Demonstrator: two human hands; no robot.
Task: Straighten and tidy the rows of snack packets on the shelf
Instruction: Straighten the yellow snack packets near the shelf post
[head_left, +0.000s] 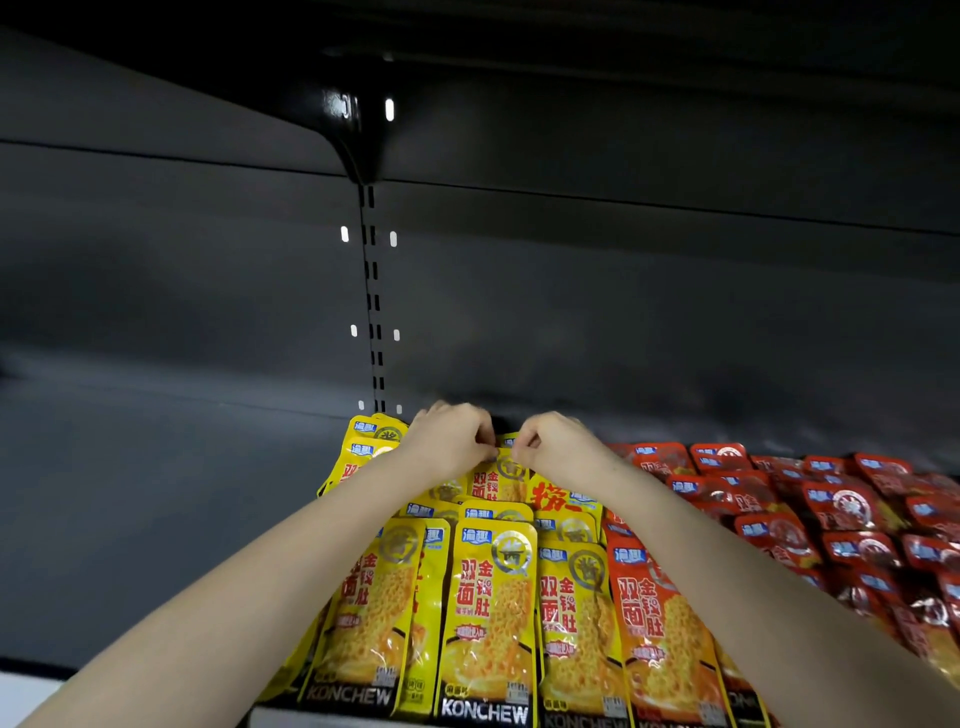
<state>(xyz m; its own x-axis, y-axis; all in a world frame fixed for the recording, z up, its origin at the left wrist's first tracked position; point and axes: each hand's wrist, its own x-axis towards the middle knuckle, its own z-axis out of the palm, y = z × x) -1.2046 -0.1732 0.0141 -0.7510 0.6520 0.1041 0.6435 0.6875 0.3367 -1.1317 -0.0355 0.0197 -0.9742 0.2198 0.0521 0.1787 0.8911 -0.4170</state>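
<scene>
Judging from how things lie, the tidying looks partway done. On the dark grey metal shelf (156, 519), the front row of glossy yellow foil snack packets (488, 613) stands fairly even with labels facing out, though the packets overlap at their edges and the leftmost ones lean a little. Behind them the yellow rows grow looser. Packets sit at mixed heights, and one yellow packet with a large red character (548, 496) lies tilted across the others, out of line. To the right, the heap of small red foil packets (841, 519) lies jumbled with no clear rows, so that stretch seems untouched. A tall orange-red packet (654, 613) stands at the seam between the two colours, touching the yellow front row.

Both hands are deep at the back of the yellow section, near the slotted black upright (375, 312) of the rear wall. The left hand (451, 442) and the right hand (551, 448) are close together with fingers curled, each pinching the top edge of a single yellow packet at the back (500, 475). That packet sits between them, just below the knuckles. Whether it is lifted off the pile or resting on it cannot be told. The step in hand is probably squaring this packet into its row.
</scene>
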